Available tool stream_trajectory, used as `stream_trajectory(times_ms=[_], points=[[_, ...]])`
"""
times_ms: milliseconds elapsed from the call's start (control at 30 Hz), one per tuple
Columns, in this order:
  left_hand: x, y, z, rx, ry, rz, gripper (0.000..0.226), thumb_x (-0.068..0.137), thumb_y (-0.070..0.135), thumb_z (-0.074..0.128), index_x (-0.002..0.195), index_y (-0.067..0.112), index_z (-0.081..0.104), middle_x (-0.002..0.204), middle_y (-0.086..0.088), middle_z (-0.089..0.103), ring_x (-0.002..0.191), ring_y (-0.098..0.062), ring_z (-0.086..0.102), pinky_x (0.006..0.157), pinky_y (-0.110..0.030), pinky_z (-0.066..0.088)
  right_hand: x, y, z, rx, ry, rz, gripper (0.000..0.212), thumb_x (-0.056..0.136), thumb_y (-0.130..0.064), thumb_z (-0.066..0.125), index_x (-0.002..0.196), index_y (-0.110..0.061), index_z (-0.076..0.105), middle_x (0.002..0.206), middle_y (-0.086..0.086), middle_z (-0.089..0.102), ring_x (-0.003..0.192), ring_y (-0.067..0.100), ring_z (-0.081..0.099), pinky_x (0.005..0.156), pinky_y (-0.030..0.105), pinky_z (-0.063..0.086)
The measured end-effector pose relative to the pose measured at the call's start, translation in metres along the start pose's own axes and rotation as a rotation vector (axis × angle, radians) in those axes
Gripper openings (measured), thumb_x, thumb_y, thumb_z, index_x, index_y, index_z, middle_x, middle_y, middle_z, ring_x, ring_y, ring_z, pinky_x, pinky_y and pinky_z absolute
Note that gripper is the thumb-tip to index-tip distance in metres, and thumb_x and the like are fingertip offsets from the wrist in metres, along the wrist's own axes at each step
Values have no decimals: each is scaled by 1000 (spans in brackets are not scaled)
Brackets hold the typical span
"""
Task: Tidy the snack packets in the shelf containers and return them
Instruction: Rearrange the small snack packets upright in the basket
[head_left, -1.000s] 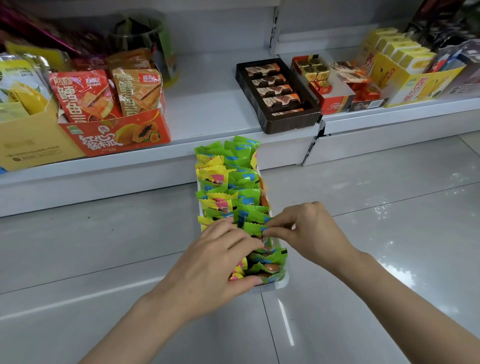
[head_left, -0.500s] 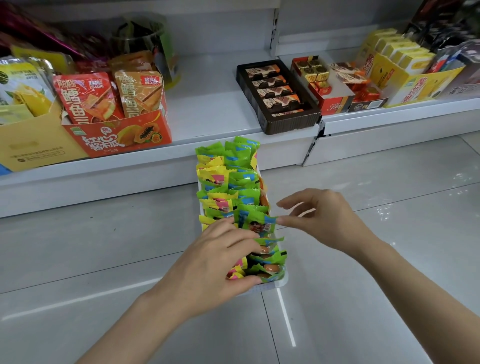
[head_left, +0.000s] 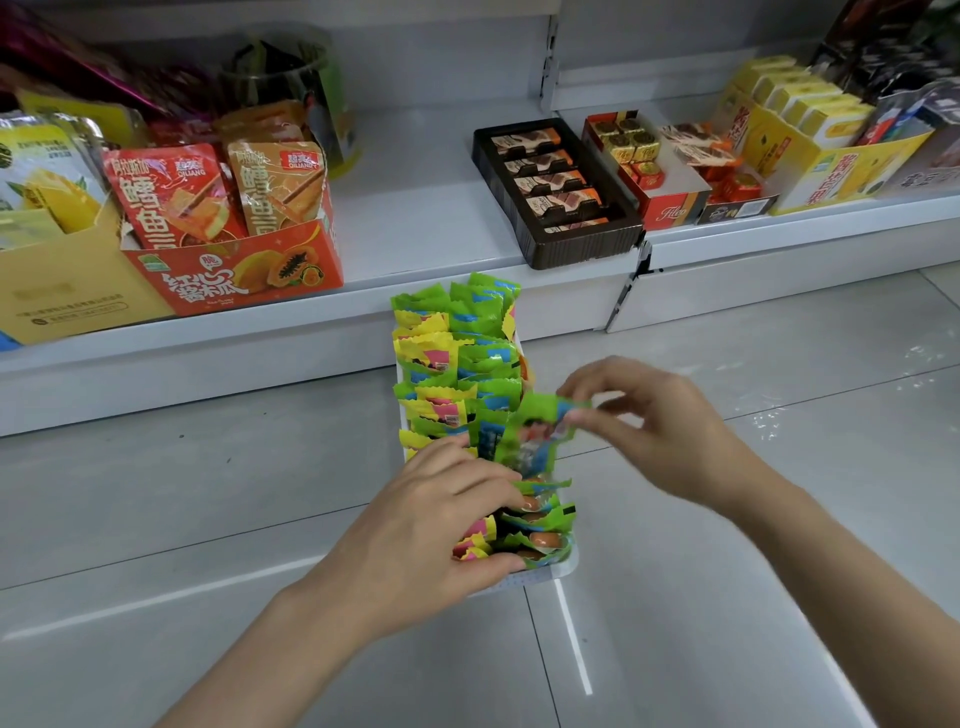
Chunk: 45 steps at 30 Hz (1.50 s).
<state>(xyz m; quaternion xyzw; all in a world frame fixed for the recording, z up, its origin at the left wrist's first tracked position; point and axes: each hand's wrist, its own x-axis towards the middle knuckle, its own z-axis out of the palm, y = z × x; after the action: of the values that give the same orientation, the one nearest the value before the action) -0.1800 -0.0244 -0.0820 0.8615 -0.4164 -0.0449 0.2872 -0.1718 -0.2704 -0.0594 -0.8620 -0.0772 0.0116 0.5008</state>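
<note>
The tray (head_left: 563, 571) sat on the floor (head_left: 208, 519), just in front of the shelf (head_left: 426, 218), likely so both hands could reach it. It was full of green and yellow packets (head_left: 457, 358) standing in rows. The left hand (head_left: 431, 530) lay over the near packets with bent fingers, it seemed to stop them tipping. The right hand (head_left: 654, 431) pinched one green packet (head_left: 530, 441) by its corner, lifted above the row, maybe to set it straight.
</note>
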Motion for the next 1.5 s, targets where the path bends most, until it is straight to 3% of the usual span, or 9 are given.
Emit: stream_trajectory(times_ms=[133, 300, 433, 533, 667, 900, 1033, 1133, 1500], points=[[1, 2, -2, 31, -22, -2, 40, 80, 47, 76, 111, 23, 68, 114, 12, 66, 110, -13, 59, 120, -28, 20, 6, -30, -38, 414, 86, 57, 15, 88, -24, 54, 91, -10, 49, 79, 1, 76, 80, 14, 74, 74, 26, 59], [11, 9, -8, -164, -64, -233, 62, 75, 75, 57, 123, 38, 46, 115, 27, 59, 126, 11, 34, 106, -8, 27, 12, -49, -78, 386, 445, 104, 10, 100, -21, 53, 91, -21, 48, 77, 1, 77, 73, 18, 76, 59, 27, 60], [37, 8, -16, -235, -120, -312, 52, 88, 78, 27, 124, 42, 37, 99, 18, 67, 91, 4, 56, 75, -21, 43, 14, -44, -79, 438, 471, 229, 11, 101, -22, 53, 96, -15, 61, 78, 1, 77, 73, 17, 75, 61, 25, 59], [49, 5, -21, -318, -65, -382, 53, 90, 66, 14, 122, 39, 47, 99, 15, 72, 79, -3, 61, 73, -17, 42, 13, -41, -73, 485, 460, 306, 16, 100, -24, 55, 96, -14, 67, 81, 0, 77, 72, 16, 74, 61, 23, 58], [53, -1, -19, -339, -47, -378, 42, 100, 54, 21, 117, 37, 56, 98, 21, 71, 86, -1, 64, 77, -23, 48, 13, -38, -71, 520, 491, 335, 14, 99, -25, 57, 95, -15, 66, 79, -1, 77, 68, 16, 73, 58, 22, 57], [58, -1, -24, -834, 355, -532, 28, 105, 23, 42, 106, 19, 69, 105, 3, 74, 104, -12, 69, 99, -36, 52, 19, -41, -74, 628, 585, 341, 12, 100, -23, 57, 96, -14, 64, 74, -4, 75, 60, 10, 71, 53, 18, 54], [61, 13, -27, -1294, 223, -540, 41, 89, 42, 62, 115, 12, 70, 118, -8, 72, 113, -23, 67, 96, -30, 54, 29, -45, -63, 677, 546, 339, 12, 100, -20, 57, 91, -13, 62, 74, 0, 76, 60, 12, 72, 52, 19, 54], [58, 28, -20, -1456, 109, -493, 36, 86, 23, 71, 121, 13, 68, 123, -11, 70, 114, -28, 67, 89, -29, 56, 36, -47, -52, 657, 531, 327, 15, 99, -19, 59, 84, -15, 59, 72, 2, 76, 58, 14, 72, 50, 21, 54], [50, 30, -7, -1667, 351, -644, 34, 93, 18, 55, 124, 6, 62, 122, -11, 70, 110, -29, 69, 84, -28, 58, 35, -34, -42, 586, 518, 337, 9, 94, -17, 66, 91, -11, 72, 78, 5, 77, 68, 17, 75, 58, 22, 58]])
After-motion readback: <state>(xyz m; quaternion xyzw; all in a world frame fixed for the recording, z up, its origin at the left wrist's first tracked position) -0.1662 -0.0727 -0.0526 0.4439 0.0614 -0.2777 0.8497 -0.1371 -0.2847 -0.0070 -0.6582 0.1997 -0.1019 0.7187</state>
